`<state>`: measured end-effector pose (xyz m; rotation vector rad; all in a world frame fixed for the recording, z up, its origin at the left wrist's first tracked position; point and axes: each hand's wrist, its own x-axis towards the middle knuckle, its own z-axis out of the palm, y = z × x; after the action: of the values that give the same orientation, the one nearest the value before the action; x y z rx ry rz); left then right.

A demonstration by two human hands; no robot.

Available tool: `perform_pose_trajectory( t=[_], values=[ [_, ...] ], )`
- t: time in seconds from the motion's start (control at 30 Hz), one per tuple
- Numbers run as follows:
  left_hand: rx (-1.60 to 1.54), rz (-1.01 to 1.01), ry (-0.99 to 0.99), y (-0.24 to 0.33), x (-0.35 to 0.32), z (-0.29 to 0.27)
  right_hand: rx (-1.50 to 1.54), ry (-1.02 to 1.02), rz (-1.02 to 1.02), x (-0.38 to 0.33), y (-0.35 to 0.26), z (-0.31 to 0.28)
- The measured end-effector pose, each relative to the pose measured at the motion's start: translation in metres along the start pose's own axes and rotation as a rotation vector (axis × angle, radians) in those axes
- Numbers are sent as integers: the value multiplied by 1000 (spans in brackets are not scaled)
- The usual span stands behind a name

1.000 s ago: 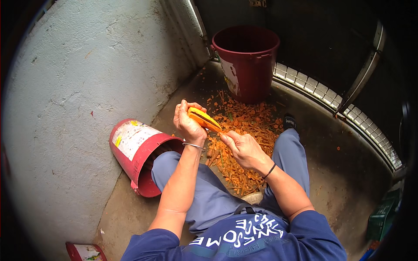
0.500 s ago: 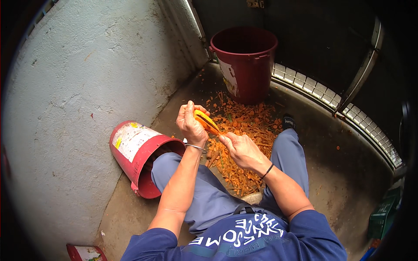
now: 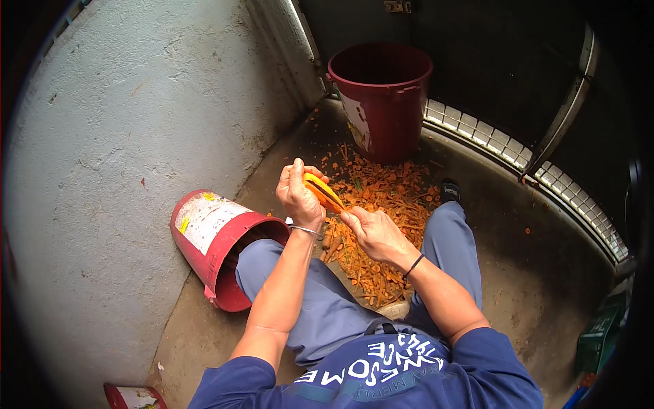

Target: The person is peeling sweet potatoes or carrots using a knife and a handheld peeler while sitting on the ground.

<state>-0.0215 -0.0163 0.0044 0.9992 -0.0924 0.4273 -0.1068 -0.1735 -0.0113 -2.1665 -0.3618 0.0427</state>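
Note:
My left hand (image 3: 302, 195) is closed round an orange carrot (image 3: 315, 181), raised over my lap and tilted down toward the right. Along the carrot lies a narrow dark-bladed tool (image 3: 327, 197), whose exact kind is hard to make out. My right hand (image 3: 378, 235) is closed at the tool's lower end, thumb at the carrot's near tip; the fingers hide its handle. Beneath and beyond both hands, a heap of orange carrot peelings and cut pieces (image 3: 402, 218) covers the floor. A few unpeeled-looking carrots (image 3: 334, 247) lie at its left edge, below my wrists.
A red bucket (image 3: 392, 116) stands upright behind the heap. Another red bucket (image 3: 228, 238) lies on its side by my left knee, against the pale wall (image 3: 136, 136). Part of a third red container (image 3: 133, 397) shows lower left. A green crate (image 3: 599, 334) stands far right.
Almost nothing differs. Both hands keep their hold on the carrot and tool, and the whole view has shifted very slightly.

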Motion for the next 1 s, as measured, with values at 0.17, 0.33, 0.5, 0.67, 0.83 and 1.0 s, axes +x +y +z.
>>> perform_pose_trajectory(
  t=[0.17, 0.33, 0.5, 0.67, 0.83, 1.0],
  values=[
    [22, -9, 17, 2, -3, 3, 28, -15, 26, 0, -2, -2],
    [92, 41, -4, 3, -2, 5, 32, 3, -36, 0, 2, 0],
    [268, 173, -65, -1, 3, -2, 68, 8, -39, -1, -1, 1],
    [30, -34, 67, 2, 5, 1, 26, 15, -7, 0, 1, 4],
    [-16, -104, 159, 2, 6, 3, -19, 27, 25, 3, 6, 7],
    [-15, -88, 153, 2, 3, 2, -34, 13, 8, 4, 7, 6]
  ],
)
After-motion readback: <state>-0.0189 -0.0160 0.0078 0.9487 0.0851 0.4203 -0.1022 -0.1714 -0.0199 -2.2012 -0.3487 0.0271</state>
